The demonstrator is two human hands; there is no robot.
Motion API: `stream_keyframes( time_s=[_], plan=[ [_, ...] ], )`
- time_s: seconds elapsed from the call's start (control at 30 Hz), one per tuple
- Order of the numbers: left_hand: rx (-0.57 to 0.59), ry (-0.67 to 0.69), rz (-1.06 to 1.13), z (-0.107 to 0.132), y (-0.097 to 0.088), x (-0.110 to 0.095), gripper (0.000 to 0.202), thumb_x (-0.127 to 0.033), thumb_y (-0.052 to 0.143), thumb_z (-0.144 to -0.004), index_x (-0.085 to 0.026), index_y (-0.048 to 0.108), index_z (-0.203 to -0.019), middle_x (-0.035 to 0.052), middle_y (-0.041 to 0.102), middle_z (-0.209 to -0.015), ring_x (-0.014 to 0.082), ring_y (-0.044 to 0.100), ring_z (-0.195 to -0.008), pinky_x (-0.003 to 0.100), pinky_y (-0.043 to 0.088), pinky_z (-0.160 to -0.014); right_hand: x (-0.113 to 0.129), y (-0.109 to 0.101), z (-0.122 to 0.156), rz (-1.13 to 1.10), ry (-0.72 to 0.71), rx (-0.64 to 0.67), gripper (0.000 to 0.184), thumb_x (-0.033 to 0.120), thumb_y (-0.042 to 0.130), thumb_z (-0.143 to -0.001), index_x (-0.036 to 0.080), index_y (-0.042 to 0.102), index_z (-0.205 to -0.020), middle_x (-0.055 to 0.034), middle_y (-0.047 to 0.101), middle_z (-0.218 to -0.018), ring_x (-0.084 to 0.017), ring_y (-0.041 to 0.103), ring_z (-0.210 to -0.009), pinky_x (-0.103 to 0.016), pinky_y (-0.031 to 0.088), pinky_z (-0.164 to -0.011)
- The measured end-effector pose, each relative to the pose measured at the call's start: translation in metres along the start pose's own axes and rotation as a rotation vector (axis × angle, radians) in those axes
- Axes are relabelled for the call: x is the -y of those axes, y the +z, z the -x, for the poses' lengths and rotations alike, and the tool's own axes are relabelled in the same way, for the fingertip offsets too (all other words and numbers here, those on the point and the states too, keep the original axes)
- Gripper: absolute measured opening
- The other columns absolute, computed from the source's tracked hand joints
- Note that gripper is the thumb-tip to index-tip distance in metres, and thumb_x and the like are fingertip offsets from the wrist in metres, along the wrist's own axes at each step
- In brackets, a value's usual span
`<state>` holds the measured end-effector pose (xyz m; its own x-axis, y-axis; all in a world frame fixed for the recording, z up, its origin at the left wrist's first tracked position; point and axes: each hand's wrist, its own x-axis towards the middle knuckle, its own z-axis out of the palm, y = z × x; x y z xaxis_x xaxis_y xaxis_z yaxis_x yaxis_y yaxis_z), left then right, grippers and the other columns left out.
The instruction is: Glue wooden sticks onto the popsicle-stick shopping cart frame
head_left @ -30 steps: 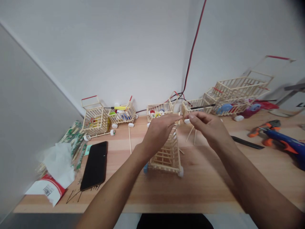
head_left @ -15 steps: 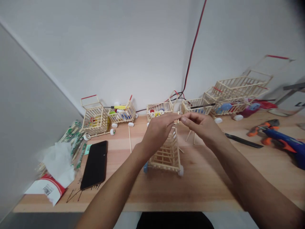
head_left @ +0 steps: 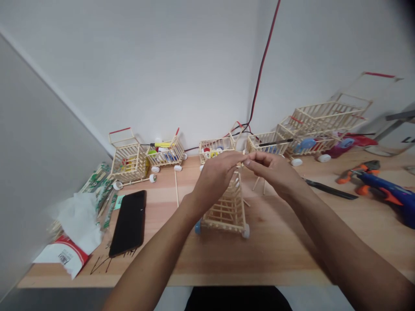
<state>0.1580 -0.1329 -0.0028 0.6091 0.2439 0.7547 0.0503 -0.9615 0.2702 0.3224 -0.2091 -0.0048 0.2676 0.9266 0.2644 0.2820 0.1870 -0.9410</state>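
A small cart built of wooden sticks stands on the wooden table on white and blue bottle-cap wheels. Over its top, my left hand and my right hand meet with fingertips pinched together. Between them is a thin wooden stick at the cart's upper edge. Both hands are closed; the stick's ends are mostly hidden by the fingers.
Several finished stick carts line the wall. A black phone, tissue and a red-white packet lie left. A blue-orange glue gun, pliers and a black strip lie right. A red-black cable hangs down the wall.
My right hand has drawn left toward my left hand, closing the gap over the cart. The cart has stayed in place.
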Motion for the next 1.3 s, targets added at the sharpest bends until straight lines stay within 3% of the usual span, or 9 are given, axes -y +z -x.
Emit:
stream_keyframes(
  time_s=[0.17,0.73,1.3],
  plan=[
    [0.016,-0.021,0.013,0.0001,0.0000,-0.0004,0.032,-0.001,0.056,-0.089,-0.018,0.069,-0.113,0.0074,0.075,-0.112,0.0172,0.070,-0.107,0.037,0.057,-0.095,0.0004,0.0001,0.0006,0.018,-0.003,-0.003,0.028,0.049,0.069,-0.074,0.022,0.068,-0.079,-0.0013,0.069,-0.078,-0.017,0.058,-0.073,-0.030,0.042,-0.066],
    [0.031,-0.055,0.011,0.0009,0.0008,-0.0009,0.029,-0.006,0.054,-0.093,-0.018,0.069,-0.115,0.0062,0.075,-0.113,0.0159,0.070,-0.105,0.030,0.056,-0.091,-0.0032,0.0002,-0.0019,0.031,-0.032,-0.019,0.024,0.045,0.071,-0.073,0.022,0.066,-0.078,-0.0016,0.068,-0.080,-0.019,0.060,-0.081,-0.032,0.045,-0.077],
    [0.010,-0.037,-0.018,0.0008,0.0011,-0.0023,0.032,-0.002,0.054,-0.090,-0.016,0.068,-0.114,0.0079,0.075,-0.111,0.0165,0.070,-0.103,0.033,0.056,-0.092,-0.0043,-0.0002,-0.0019,0.043,-0.055,-0.029,0.020,0.041,0.068,-0.076,0.022,0.062,-0.075,-0.0003,0.059,-0.077,-0.017,0.053,-0.076,-0.030,0.040,-0.072]
  ],
)
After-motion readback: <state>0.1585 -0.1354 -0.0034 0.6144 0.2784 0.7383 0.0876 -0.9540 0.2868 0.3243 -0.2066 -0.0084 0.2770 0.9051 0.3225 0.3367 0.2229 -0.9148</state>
